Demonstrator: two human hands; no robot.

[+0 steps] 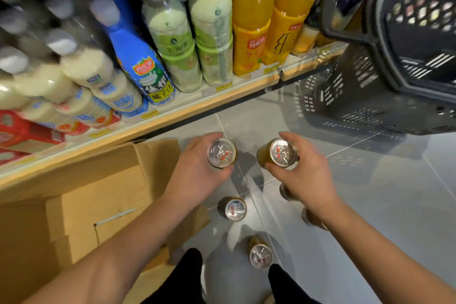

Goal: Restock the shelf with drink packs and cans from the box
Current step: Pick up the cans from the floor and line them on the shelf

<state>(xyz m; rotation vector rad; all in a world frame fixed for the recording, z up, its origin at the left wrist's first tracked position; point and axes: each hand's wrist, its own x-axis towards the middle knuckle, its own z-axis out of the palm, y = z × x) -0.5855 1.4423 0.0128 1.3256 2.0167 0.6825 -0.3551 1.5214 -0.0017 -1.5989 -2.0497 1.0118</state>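
The left hand [197, 170] grips one can [221, 153], the right hand [306, 175] a second can [281, 153] — both lids up, long axes near upright. The shelf [172, 116] lies ahead, above both hands, nearer the left — the box [98, 192] sits beside the left wrist

Shelf [187, 108], wood-edged, yellow price tags [223, 86] along the front lip.
- Red packs [14, 128], left end, blurred.
- Cream bottles [86, 66], grey caps, several rows.
- Blue bottle [140, 61], just beside them.
- Pale green bottles [172, 39], two at the front.
- Orange bottles [251, 20], two at the front, more behind.

Floor [370, 205], grey glossy tile.
- Box [98, 192], cardboard, flaps open, against the shelf base.
- Cans: two in plain view [235, 208] [260, 255], upright and apart; two more [286, 192] [311, 217] partly hidden.
- Basket [357, 101], dark plastic, right of the shelf.
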